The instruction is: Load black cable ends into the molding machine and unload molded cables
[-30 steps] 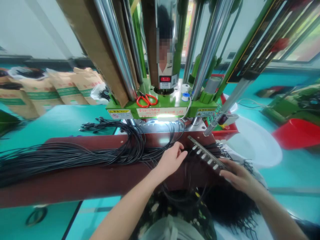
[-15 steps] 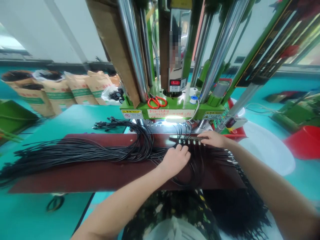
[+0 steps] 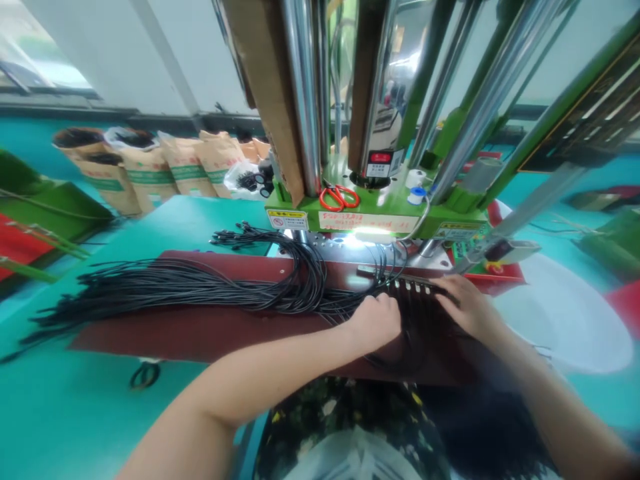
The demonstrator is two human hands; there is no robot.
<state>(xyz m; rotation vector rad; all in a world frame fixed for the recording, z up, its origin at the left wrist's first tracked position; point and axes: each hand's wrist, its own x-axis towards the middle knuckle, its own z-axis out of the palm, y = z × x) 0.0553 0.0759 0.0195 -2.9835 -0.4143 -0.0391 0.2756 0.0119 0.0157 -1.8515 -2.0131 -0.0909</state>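
Note:
My left hand [image 3: 376, 323] is closed, its fingers curled down over black cables just in front of a slotted metal bar [image 3: 413, 287]. Whatever lies between those fingertips is hidden. The bar's right end is in the grip of my right hand [image 3: 464, 307], thumb toward me and fingers behind. Bright metal pieces show along the bar's front edge, and thin dark cables hang below it. A thick bundle of black cables [image 3: 200, 287] lies across the dark red board [image 3: 200, 337], with a looped portion folded back on top.
Behind the board stands a green press [image 3: 300, 217] with steel columns and a lit lamp. Red-handled scissors [image 3: 340, 197] and a blue-white spool [image 3: 417, 195] rest on it. A white basin [image 3: 575, 320] is at right. Paper sacks [image 3: 190, 167] stand at far left.
The view has shifted left, so the scene sits further right. My left hand's fingers have curled more tightly by the bar. My right hand still holds the bar's end, its thumb now more visible.

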